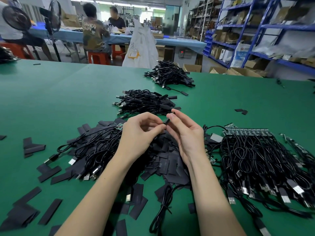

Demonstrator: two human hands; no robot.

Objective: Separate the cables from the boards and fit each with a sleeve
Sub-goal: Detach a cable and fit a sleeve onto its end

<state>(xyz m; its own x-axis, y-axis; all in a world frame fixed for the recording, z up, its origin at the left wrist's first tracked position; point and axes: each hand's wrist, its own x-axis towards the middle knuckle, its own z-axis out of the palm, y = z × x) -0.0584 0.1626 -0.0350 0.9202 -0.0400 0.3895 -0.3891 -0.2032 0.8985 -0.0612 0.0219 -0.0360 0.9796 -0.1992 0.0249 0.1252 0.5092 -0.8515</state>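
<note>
Pinching one black sleeve [166, 121] between your left hand [139, 133] and right hand [185, 133], you hold it raised over the loose sleeve heap [167, 160] near the table's [51, 99] front edge, probably to open its mouth; uncut boards [247, 132] wait right.
</note>
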